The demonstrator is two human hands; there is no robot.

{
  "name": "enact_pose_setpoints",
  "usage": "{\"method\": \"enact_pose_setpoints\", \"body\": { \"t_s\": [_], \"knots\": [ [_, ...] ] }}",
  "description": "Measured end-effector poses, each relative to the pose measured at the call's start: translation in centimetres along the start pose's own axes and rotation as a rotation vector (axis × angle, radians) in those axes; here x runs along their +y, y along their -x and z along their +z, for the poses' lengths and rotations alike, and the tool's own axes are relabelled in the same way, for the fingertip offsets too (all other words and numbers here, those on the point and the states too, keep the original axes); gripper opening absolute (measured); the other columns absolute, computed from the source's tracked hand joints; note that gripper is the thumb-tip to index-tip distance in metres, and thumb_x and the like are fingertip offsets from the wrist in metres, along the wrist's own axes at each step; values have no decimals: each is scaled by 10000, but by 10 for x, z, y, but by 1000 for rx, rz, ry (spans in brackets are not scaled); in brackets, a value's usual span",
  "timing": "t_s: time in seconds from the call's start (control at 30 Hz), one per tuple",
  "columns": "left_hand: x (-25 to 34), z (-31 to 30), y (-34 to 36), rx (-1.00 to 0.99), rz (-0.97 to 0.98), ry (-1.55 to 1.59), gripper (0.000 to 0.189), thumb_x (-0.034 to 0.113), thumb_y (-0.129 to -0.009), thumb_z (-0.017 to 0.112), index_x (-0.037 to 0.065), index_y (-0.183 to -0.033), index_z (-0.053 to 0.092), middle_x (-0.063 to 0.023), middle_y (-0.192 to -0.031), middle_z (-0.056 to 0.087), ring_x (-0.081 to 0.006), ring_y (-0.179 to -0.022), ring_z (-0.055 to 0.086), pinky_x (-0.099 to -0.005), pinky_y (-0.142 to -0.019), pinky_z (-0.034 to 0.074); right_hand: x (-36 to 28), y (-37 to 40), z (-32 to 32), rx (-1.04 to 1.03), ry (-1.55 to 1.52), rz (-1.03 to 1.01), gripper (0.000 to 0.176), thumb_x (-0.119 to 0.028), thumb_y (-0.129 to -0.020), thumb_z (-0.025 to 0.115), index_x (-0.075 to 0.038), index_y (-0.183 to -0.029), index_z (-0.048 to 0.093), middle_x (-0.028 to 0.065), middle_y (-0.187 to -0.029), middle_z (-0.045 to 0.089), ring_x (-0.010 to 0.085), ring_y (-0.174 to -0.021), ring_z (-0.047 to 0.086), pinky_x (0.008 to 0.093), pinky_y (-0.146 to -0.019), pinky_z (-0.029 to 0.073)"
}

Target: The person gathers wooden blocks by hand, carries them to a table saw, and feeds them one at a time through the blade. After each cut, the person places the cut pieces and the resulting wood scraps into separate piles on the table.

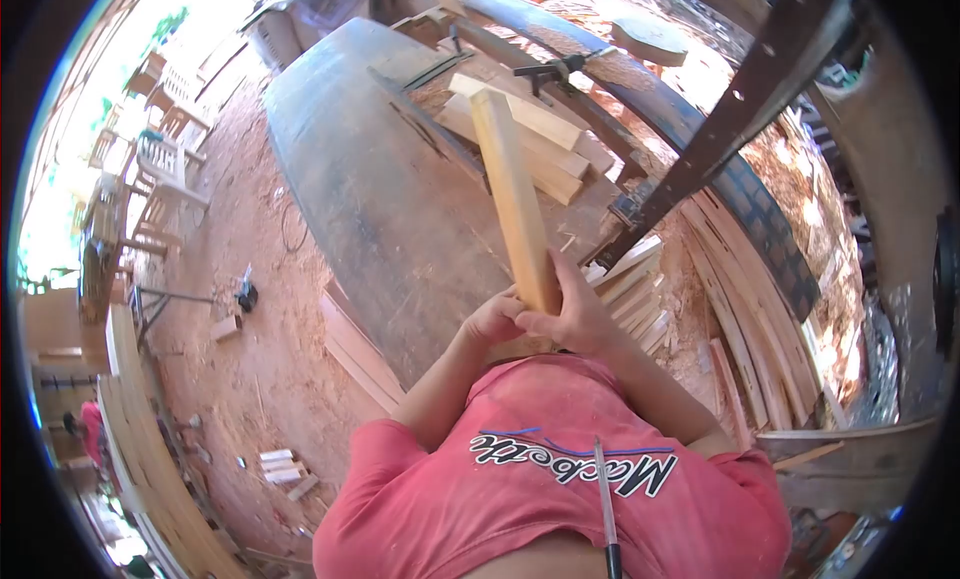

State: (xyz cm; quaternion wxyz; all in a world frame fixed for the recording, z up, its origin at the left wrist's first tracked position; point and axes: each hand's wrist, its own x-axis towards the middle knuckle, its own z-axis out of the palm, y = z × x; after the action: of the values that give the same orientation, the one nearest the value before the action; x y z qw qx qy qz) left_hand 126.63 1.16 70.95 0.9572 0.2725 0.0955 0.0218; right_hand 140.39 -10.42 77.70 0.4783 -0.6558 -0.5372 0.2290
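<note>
Both my hands are at the near end of a long squared piece of wood (512, 194), which points away from me over the worktable (400, 199). My left hand (495, 319) has its fingers curled against the wood's lower left side. On the other side, my right hand (575, 309) wraps the same end, its thumb across the bottom. Beyond the held piece, several cut wood pieces (545, 154) lie together on the table. A thin pen-like stick with a black end (608, 519) shows against my red shirt (540, 479).
A dark metal bar with holes (735, 109) slants over the table's right side. Long planks (750, 309) lie at the right, and more boards (150, 449) at the left. Small wood offcuts (283, 467) rest on the dusty floor. Wooden chairs (165, 159) stand at the far left.
</note>
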Motion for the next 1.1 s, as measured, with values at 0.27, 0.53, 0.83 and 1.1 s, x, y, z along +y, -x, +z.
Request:
{"method": "enact_pose_setpoints", "body": {
  "t_s": [0.27, 0.53, 0.83, 1.1],
  "knots": [
    [76, 19, 31, 31, -718, -1616, 408, 228, -902, 628, 0, -1238, 591, -103, -1044, 688, -180, -975, 636, -293, -854, 488, 41, -18, 29, -226, 43, 333, 728, -240, -672, 809, 32, -1282, 520, 252, -1149, 632, 318, -1072, 625, 387, -916, 480],
    [72, -90, -26, 1017, 459, -1146, 513, 293, -909, 598, -123, -1206, 559, -280, -1405, 466, -411, -1142, 579, -420, -963, 452, 43, -66, 34, -372, 387, 316, 746, -323, -781, 722, 4, -1384, 428, 280, -1112, 633, 416, -1015, 627, 466, -902, 492],
    [90, -126, -60, 817, 451, -1116, 384, 209, -928, 605, -84, -1174, 566, -310, -1471, 361, -394, -1207, 553, -402, -1136, 306, 43, -51, 34, -431, 775, 215, 757, -261, -890, 603, -96, -1530, 235, 315, -921, 581, 491, -834, 607, 554, -783, 496],
    [91, -120, -66, 794, 462, -1202, 426, 294, -951, 525, -71, -789, 672, -268, -1585, 70, -424, -1318, 420, -471, -1200, 152, 42, -65, 33, -410, 689, 134, 737, -186, -876, 609, -114, -1526, 269, 288, -887, 558, 488, -805, 583, 551, -730, 478]
  ]
}}
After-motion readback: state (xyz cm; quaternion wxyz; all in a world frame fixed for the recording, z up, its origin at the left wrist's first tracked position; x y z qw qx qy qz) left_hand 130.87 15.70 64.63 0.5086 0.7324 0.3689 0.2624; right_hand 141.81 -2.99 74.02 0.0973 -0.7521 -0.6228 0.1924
